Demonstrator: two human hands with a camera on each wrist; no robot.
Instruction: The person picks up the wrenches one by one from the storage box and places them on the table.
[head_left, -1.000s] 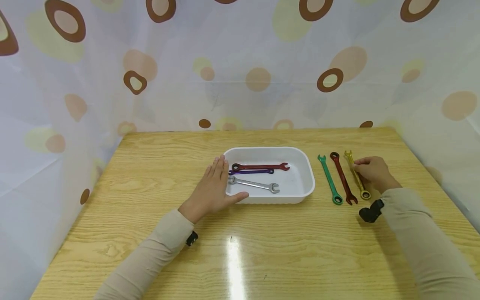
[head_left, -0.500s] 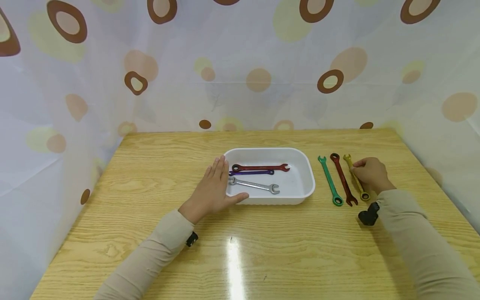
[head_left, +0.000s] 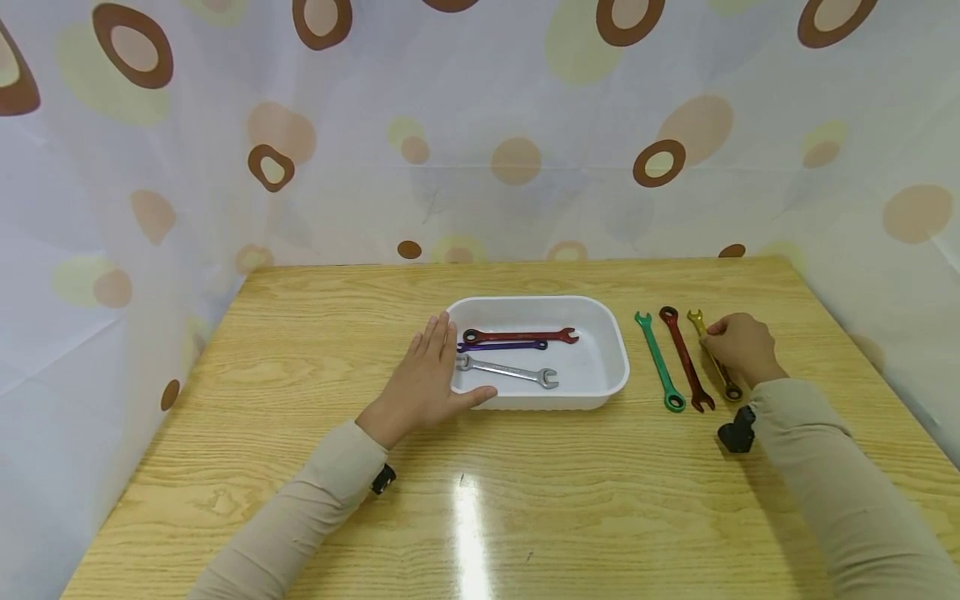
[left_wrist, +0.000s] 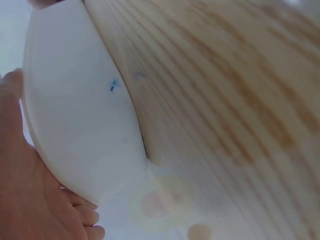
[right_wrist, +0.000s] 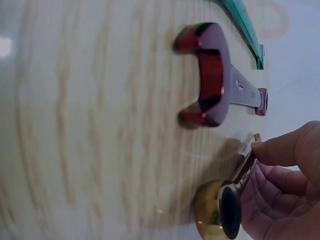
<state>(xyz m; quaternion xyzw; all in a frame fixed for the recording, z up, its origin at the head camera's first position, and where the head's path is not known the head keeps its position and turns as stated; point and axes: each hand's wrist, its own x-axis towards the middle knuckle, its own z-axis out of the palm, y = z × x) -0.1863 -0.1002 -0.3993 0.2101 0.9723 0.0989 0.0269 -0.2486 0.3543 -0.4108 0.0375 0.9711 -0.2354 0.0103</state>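
Note:
My right hand (head_left: 742,346) pinches the shaft of a gold wrench (head_left: 697,321), the rightmost of three on the table. In the right wrist view its ring end (right_wrist: 210,212) faces the camera, with thumb and fingers (right_wrist: 280,150) on the shaft. Left of it lie a red wrench (head_left: 684,358) and a green wrench (head_left: 658,360). My left hand (head_left: 423,379) rests with straight fingers on the left rim of a white bin (head_left: 592,367). Inside the bin are a red wrench (head_left: 521,336), a purple wrench (head_left: 510,345) and a silver wrench (head_left: 506,370).
The wooden table (head_left: 600,508) runs back to a patterned curtain (head_left: 450,200), which also hangs on both sides. The bin stands at the middle of the table, with the loose wrenches to its right.
The gold wrench has shifted slightly, its top end a little to the left, with my right hand still on it. My left hand and the bin stay in place.

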